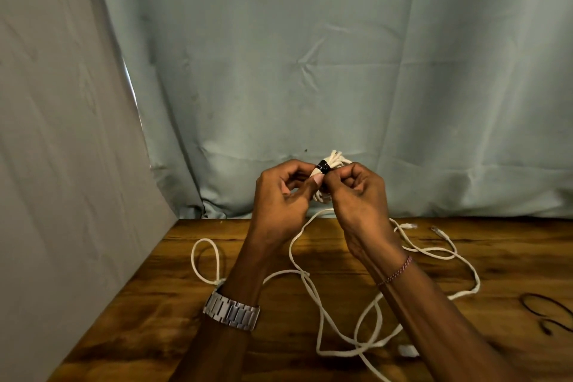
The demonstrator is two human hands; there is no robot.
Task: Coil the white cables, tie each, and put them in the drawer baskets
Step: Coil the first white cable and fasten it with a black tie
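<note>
Dim warm light; wide-angle edge distortion

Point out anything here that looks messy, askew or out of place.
Loose white cable sprawls in tangled, crossing loops over the wooden table, uncoiled. Only the small bundle is gathered, with a black tie around it, held by the left hand and right hand. A thin dark cord lies stray at the table's right. No damage shows.

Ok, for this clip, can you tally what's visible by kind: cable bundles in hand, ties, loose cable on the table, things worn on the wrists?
Coiled white cable bundle, held above the table by left hand and right hand: 1
Black tie around the bundle: 1
Black tie lying on the wooden table: 1
Loose white cable tangle, strand count unclear: 1
Metal watch: 1
Bracelet: 1
Total: 6
</note>
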